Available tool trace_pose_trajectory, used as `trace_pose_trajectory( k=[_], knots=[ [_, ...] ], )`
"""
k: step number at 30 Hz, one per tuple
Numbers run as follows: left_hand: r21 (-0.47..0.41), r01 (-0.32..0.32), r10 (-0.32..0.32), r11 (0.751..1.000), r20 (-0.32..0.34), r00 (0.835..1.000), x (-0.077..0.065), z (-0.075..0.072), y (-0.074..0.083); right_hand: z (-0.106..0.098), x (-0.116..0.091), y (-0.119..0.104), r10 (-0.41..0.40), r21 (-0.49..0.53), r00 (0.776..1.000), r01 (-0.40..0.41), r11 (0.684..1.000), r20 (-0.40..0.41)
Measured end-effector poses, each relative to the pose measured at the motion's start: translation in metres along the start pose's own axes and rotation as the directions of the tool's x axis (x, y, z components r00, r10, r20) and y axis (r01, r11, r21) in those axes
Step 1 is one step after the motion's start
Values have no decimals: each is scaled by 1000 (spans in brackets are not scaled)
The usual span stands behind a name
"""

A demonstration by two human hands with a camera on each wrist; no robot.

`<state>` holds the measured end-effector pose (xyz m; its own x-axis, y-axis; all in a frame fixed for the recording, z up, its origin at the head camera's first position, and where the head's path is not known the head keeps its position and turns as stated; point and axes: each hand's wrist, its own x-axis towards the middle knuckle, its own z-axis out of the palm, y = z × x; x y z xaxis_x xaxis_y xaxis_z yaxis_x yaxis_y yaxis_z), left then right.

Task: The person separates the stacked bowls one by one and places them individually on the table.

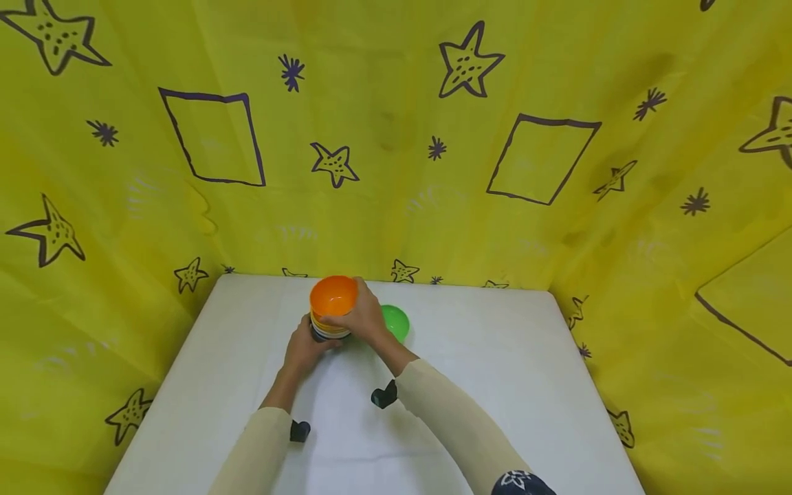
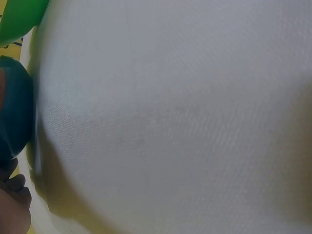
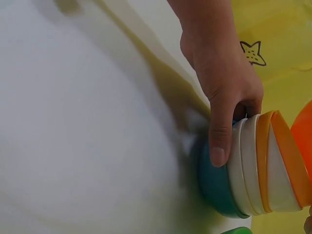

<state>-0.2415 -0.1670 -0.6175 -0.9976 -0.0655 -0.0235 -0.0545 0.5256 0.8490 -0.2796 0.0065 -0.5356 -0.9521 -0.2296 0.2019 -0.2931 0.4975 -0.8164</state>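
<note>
Bowls nested in one stack (image 1: 328,332) stand above the white table (image 1: 495,385), mouths upward and long axis roughly vertical; whether the base touches the tabletop I cannot tell. In the right wrist view the stack runs from one teal bowl (image 3: 214,180) at its bottom through two white bowls (image 3: 239,170) to yellow-orange and white bands, too closely set to count surely as bowls. One bright orange bowl (image 1: 334,295) sits uppermost, its glossy inside facing up. The left hand (image 1: 306,347) is curled round the stack's lower part, its thumb lying along the teal bowl. At the stack's upper right, the right hand (image 1: 361,316) grips the orange bowl's side, thumb and fingers partly closed. One green bowl (image 1: 396,324), mouth up, is right of the stack, near it. Beyond the stack hangs a yellow curtain (image 1: 383,227) drawn with stars.
</note>
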Motion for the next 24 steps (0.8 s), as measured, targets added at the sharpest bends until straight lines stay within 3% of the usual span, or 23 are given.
trace_pose_trajectory(
  k=[14, 24],
  knots=[
    [23, 16, -16, 1000, 0, 1000, 0, 1, 3, -16, -8, -6, -65, 87, 988, 77, 993, -140],
    [47, 23, -24, 999, 11, 1000, 3, 3, -1, -57, -26, 6, 55, 118, 965, -25, 993, -258]
  ],
)
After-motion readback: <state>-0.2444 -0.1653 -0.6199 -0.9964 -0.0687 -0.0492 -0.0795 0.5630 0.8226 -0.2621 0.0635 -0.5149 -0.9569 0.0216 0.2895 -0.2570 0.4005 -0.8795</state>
